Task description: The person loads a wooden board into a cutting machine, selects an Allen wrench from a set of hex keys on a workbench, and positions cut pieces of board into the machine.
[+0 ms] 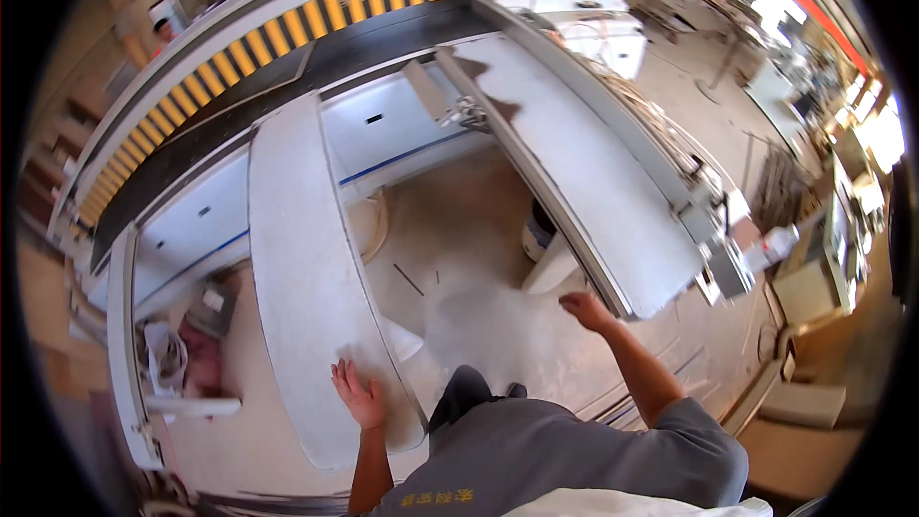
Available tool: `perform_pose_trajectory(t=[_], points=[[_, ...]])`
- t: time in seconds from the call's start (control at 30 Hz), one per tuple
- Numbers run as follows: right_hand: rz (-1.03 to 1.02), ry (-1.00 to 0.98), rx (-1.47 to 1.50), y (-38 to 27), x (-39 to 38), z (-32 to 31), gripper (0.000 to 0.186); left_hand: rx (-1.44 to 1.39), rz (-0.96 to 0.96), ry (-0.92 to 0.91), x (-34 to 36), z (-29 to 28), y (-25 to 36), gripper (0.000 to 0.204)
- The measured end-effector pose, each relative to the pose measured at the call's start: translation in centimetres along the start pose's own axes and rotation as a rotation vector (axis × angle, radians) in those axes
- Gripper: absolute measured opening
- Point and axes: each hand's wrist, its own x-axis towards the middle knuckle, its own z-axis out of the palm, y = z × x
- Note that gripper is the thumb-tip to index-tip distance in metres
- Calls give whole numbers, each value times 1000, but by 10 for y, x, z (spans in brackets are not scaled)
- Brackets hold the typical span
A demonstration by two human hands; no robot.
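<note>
Panel under my left hand (357,394): the long panel (306,268) is plain white.
Second panel (593,182): white, dusty grey shading.
Guard strip (287,29): yellow and black stripes.
Floor (469,230): pale beige.
My shirt (555,450): grey.

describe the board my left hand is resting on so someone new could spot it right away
Start at the long machine with the yellow-and-black striped guard across the top. Two pale support arms reach from it toward the person; the board lies on the left one, under the flat left hand. Unlike the wider, square-ended right arm, its near end is rounded.
</note>
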Motion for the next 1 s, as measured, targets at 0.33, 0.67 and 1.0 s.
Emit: perform_pose_trajectory(t=[0.33, 0.67, 1.0], points=[[-96, 185, 127, -106, 197, -58, 23, -82, -166, 147, 163, 96, 22, 58], [82, 338, 202, -134, 381, -69, 21, -125, -23, 115, 466, 199, -17, 53], [-146, 591, 47, -125, 704, -92, 24, -41, 60, -57, 691, 267, -40, 53]])
